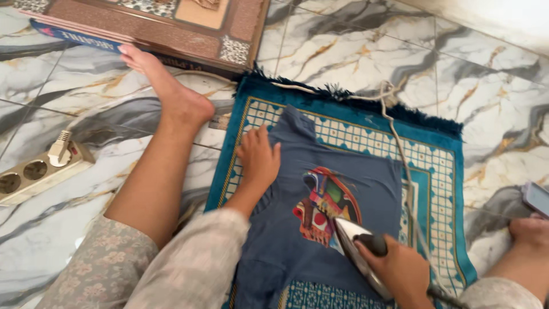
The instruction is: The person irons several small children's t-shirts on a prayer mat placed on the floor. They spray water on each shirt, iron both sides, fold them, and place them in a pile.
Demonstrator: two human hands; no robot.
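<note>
Mid-ironing: right hand (403, 269) wrapped round iron (360, 252) at lower centre, on print of blue shirt (320, 200) lying on rug (434, 166), left hand (257, 157) spread flat pinning cloth; probably calls for sliding toward unpressed fabric.

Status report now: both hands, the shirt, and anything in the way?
Left hand flat on blue shirt. Right hand grips iron, tilted at the print. Cord lies beside shirt.

sleeves: loose, light beige-grey fabric with a faint pattern, reaching the wrist on the left arm (194, 263)
trousers: same pale cloth (103, 269), small pinkish floral print, ends below the knee
feet: bare, no socks, left foot (166, 86)
hands: bare, no rings or watch, left hand (258, 160), right hand (400, 269)
</note>
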